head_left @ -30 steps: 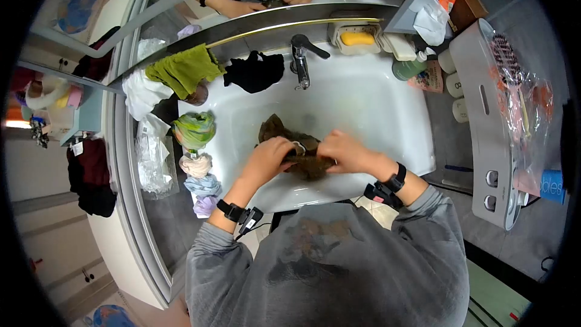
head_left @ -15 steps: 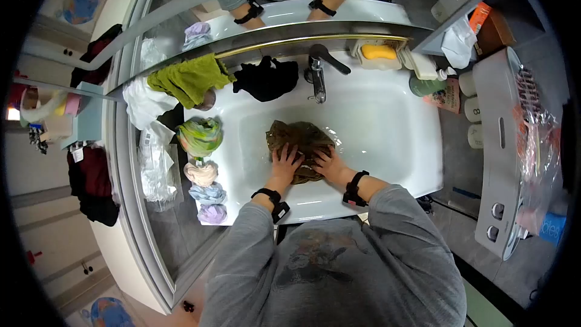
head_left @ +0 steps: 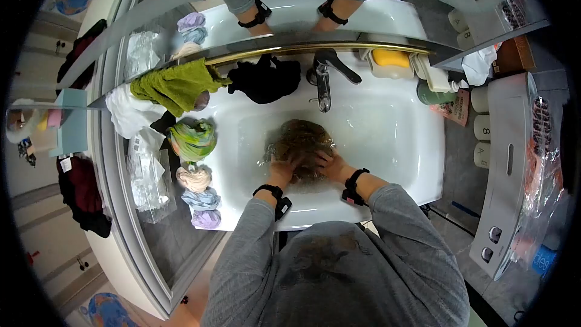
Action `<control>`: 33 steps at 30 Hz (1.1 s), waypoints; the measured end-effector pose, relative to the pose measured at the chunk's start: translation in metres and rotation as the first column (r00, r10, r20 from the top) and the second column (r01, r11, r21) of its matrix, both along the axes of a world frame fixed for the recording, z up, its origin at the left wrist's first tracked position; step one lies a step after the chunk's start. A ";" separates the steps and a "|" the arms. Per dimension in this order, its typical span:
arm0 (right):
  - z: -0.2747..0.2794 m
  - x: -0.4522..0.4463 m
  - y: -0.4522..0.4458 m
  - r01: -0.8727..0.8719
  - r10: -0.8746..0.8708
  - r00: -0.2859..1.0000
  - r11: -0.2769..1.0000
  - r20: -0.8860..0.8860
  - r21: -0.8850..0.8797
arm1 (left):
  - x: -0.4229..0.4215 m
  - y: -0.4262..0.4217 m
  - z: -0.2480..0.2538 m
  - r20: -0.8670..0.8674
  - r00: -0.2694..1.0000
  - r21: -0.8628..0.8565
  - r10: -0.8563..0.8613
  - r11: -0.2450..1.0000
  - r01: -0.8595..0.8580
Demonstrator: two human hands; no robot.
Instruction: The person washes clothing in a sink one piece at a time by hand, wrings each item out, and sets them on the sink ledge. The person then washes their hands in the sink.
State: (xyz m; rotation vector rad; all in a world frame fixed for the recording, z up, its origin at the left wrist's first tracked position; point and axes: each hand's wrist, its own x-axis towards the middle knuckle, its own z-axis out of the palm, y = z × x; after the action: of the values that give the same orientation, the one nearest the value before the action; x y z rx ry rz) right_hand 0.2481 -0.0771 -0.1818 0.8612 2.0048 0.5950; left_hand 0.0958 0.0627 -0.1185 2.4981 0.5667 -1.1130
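A wet brown cloth (head_left: 301, 136) lies bunched under water in the white sink (head_left: 387, 145). My left hand (head_left: 282, 169) presses on the cloth's near left side, its fingers under the water and partly blurred. On the near right side, my right hand (head_left: 328, 165) rests on the same cloth with its fingers stretched and apart. Water ripples around both hands. Each wrist wears a black band. Beyond the cloth, the metal faucet (head_left: 324, 85) stands at the sink's back edge.
A black cloth (head_left: 266, 79) and green towel (head_left: 178, 86) lie at the back left. Several small cloths, including a green patterned one (head_left: 193, 139), line the left rim. Yellow soap (head_left: 390, 57) sits in a dish. Right are a pump bottle (head_left: 433, 92) and grey container (head_left: 507, 169).
The brown cloth has gone lower into the water and become more compact. Both hands have pushed down with it, and their fingers are now submerged. The camera view has shifted slightly.
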 end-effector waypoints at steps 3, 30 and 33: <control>0.063 0.001 0.018 0.383 -0.712 0.469 0.697 -0.523 -0.606 | -0.007 0.001 -0.001 0.100 0.982 0.183 -0.158 0.973 0.138; 0.507 0.078 -0.012 0.410 0.050 0.527 0.859 -0.848 0.306 | -0.046 0.052 0.398 0.673 0.485 0.629 -0.559 0.777 0.022; 0.535 0.085 -0.019 0.396 0.175 0.627 0.768 -0.759 0.504 | -0.052 0.059 0.440 0.633 0.413 0.729 -0.655 0.683 -0.035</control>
State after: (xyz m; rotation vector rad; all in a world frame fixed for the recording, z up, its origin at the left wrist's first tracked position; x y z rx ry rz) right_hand 0.3330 -0.0961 0.3531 1.9459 2.4967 0.9719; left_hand 0.0442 0.1219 0.3216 3.3827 0.0793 0.6087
